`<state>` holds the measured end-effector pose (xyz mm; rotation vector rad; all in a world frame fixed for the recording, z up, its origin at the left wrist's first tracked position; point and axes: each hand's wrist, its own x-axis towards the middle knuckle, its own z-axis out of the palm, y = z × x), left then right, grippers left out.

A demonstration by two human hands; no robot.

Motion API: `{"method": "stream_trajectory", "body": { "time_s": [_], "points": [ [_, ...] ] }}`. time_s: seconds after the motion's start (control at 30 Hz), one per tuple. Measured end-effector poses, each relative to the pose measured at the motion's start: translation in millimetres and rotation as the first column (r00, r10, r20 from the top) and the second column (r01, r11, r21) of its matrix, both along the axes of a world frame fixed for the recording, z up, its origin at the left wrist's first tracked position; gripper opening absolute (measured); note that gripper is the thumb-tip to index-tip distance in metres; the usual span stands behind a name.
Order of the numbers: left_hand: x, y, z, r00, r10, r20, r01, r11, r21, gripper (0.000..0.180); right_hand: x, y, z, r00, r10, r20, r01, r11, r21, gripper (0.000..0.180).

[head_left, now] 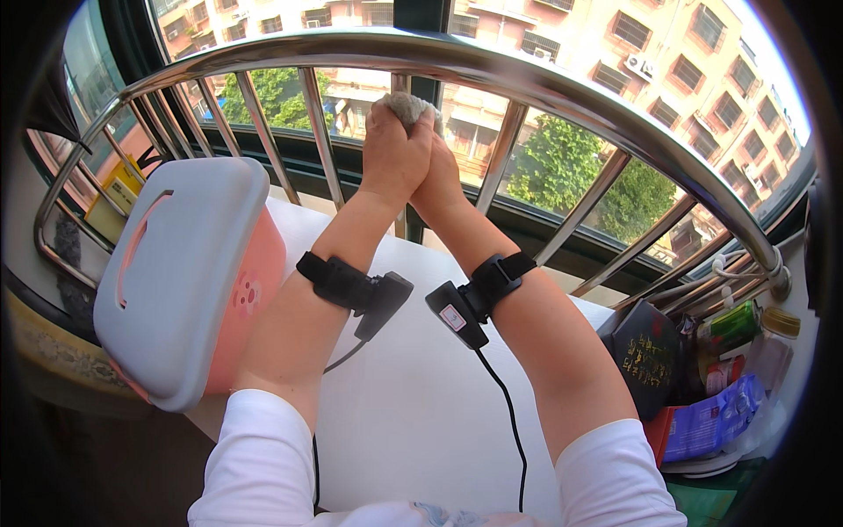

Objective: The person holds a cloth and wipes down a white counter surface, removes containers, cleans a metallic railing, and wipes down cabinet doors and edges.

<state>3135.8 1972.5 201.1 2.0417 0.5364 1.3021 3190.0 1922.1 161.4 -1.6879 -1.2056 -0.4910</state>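
Gripping a small grey cloth (406, 105), the left hand (392, 151) is seen raised at twelve o'clock in the view, fingers closed around the wad, which protrudes from the top of the fist. The right hand (441, 176) is pressed flat against the left one from the three o'clock side; the two hands are held together, palm to palm, with no gap visible between them. The cloth is located just beneath the curved steel top rail (544, 88) of a window guard, directly in front of a vertical bar (401, 83); whether cloth and bar are touching cannot be told. A black strap with a small wired unit (356, 290) is worn on the left wrist, and a like one (479, 294) on the right wrist, each with a thin black cable trailing toward six o'clock. Both forearms are extended over a white surface (421, 413). At nine o'clock a pink box with a grey handled lid (176, 272) is noted, standing tilted at the surface's edge. At four o'clock a black hexagonal box (645, 356), a blue packet (711, 417) and assorted jars are observed, crowded together against the guard
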Motion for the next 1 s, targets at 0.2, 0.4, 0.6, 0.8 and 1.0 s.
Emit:
{"method": "stream_trajectory", "body": {
  "time_s": [0.2,0.4,0.6,0.8,1.0],
  "points": [
    [-18,4,-68,0.991,-0.106,-0.083,0.089,0.979,-0.182,0.047,-18,-4,-59,0.977,0.035,-0.211,-0.052,0.996,-0.075,0.031],
    [-22,14,-110,0.874,-0.183,-0.449,0.044,0.952,-0.302,0.053,-23,-17,-98,0.866,-0.033,-0.500,-0.122,0.954,-0.274,0.036],
    [-22,6,-101,0.810,-0.206,-0.548,0.004,0.938,-0.347,0.056,-15,-24,-109,0.855,-0.141,-0.499,-0.100,0.899,-0.425,0.035],
    [-20,13,-16,0.995,-0.072,-0.076,0.072,0.997,-0.005,0.047,-18,-18,2,0.961,-0.006,-0.276,-0.029,0.992,-0.121,0.019],
    [-19,8,41,0.997,-0.078,0.007,0.078,0.996,-0.052,0.043,-20,-13,52,0.991,-0.054,-0.118,0.063,0.996,0.068,0.016]
  ]
}}
